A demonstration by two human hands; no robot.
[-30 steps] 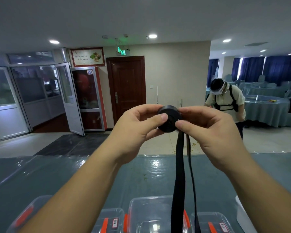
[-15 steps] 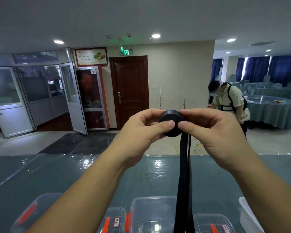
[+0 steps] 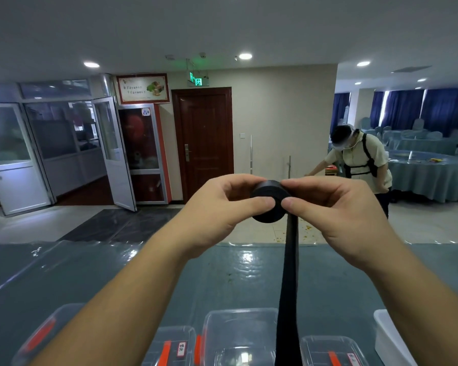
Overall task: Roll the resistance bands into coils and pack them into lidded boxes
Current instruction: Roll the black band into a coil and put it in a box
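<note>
- Presently, along the table's (image 3: 328, 273) near edge stand several clear lidded boxes (image 3: 238, 336) with orange clasps; whether any already holds a coil cannot be told, as the lids glare.
- Left hand (image 3: 217, 207): raised above the table, thumb and fingers pinching the left side of the black coil (image 3: 269, 202).
- Coil: partly wound, held in the air between both hands, well above the boxes.
- Loose tail of the resistance band (image 3: 288, 286): hangs straight down from the coil past the near edge, so a good length is left to roll.
- Right hand (image 3: 336, 210): thumb and fingers pinching the coil's right side.
- Judgement: rolling under way; packing and lidding of this band not yet begun.
</note>
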